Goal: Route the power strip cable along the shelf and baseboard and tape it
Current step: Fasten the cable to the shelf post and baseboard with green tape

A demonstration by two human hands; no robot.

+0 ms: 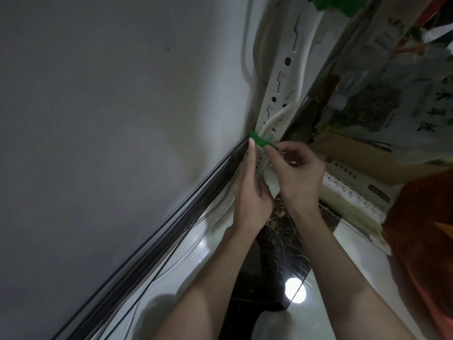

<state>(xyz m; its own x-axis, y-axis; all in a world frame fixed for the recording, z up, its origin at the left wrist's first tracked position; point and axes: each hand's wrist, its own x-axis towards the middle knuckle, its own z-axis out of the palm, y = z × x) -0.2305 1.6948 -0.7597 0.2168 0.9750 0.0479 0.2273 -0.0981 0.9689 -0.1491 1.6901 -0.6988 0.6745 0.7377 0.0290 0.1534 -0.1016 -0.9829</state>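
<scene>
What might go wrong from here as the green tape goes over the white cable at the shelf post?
The green tape, pressed by the left hand and pinched by the right hand, may fold and stick to itself. The shelf post is full of holes, so it may grip poorly. Slack in the white cable along the baseboard may tug it off.

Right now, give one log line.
left hand: presses green tape on shelf post | right hand: pinches tape's free end | cable: down post to tape
</scene>
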